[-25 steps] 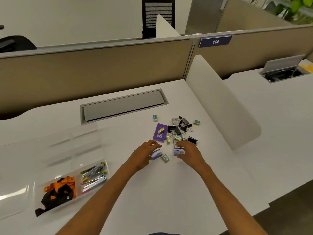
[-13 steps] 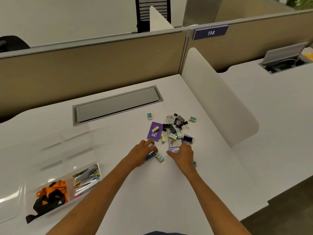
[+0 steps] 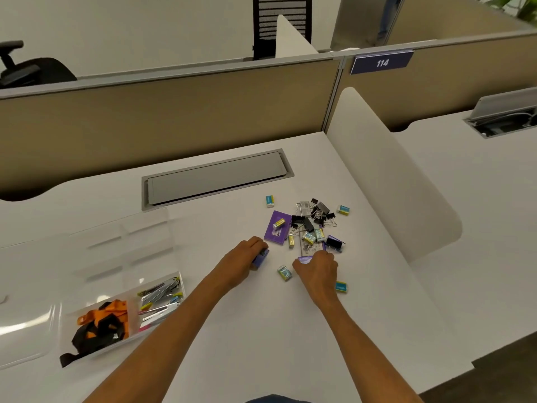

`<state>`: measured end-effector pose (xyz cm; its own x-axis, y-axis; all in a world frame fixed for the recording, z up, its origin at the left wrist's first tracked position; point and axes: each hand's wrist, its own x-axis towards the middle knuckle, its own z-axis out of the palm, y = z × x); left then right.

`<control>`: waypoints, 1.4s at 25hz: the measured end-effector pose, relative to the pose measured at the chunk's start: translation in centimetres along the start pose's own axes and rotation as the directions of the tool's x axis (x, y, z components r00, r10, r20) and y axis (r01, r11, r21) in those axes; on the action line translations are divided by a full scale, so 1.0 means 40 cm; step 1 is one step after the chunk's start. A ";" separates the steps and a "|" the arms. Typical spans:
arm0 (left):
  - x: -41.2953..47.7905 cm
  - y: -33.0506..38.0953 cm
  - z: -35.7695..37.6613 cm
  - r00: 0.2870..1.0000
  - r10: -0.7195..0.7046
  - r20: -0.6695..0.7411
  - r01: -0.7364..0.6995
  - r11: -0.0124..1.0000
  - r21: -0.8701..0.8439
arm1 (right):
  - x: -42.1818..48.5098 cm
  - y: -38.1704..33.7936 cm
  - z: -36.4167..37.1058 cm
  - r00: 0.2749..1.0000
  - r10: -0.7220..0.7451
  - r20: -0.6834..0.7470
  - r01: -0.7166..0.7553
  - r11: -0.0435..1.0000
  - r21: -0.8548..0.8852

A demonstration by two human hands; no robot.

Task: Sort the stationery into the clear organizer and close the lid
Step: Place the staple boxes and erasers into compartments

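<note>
A heap of stationery lies on the white desk (image 3: 261,330): black binder clips (image 3: 318,215), a flat purple box (image 3: 277,227), and small yellow-and-blue erasers (image 3: 284,272). My left hand (image 3: 242,264) is closed over a small purple box (image 3: 260,258) at the heap's near left. My right hand (image 3: 318,271) grips another small purple box (image 3: 304,259) at the heap's near edge. The clear organizer (image 3: 96,286) stands at the left with its lid open; it holds orange and black lanyards (image 3: 100,327) and staplers (image 3: 159,296).
A grey cable hatch (image 3: 216,178) is set into the desk behind the heap. A white divider panel (image 3: 386,175) rises at the right, and tan partition walls (image 3: 174,112) close the back. One eraser (image 3: 340,287) lies by my right wrist.
Both hands have closed on the small purple boxes and drawn slightly toward me. The view has shifted a little.
</note>
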<state>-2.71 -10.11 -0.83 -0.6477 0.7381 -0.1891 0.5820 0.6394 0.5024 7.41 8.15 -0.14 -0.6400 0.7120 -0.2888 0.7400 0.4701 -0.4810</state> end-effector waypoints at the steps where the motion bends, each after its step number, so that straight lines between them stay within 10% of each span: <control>1: -0.007 -0.003 -0.009 1.000 -0.012 -0.014 0.012 1.000 -0.013 | -0.002 -0.004 -0.006 1.000 -0.011 0.000 0.011 1.000 0.022; 13: -0.302 -0.221 -0.233 0.937 -0.239 -0.256 0.228 0.971 -0.071 | -0.181 -0.267 0.100 0.854 -0.512 0.086 0.491 0.850 0.191; 23: -0.420 -0.369 -0.261 0.867 -0.411 -0.281 0.464 0.871 0.159 | -0.292 -0.489 0.276 0.522 -0.798 0.303 0.811 0.574 0.116; 35: -0.385 -0.412 -0.223 0.833 -0.461 -0.307 0.531 0.821 0.209 | -0.245 -0.621 0.356 0.291 -0.762 0.578 0.955 0.197 -0.222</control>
<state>-6.72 -33.96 1.34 -0.9585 0.2538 -0.1298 0.2363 0.9621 0.1359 -7.64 -17.97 2.85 -0.8699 -0.4525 -0.1960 -0.4199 0.8881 -0.1869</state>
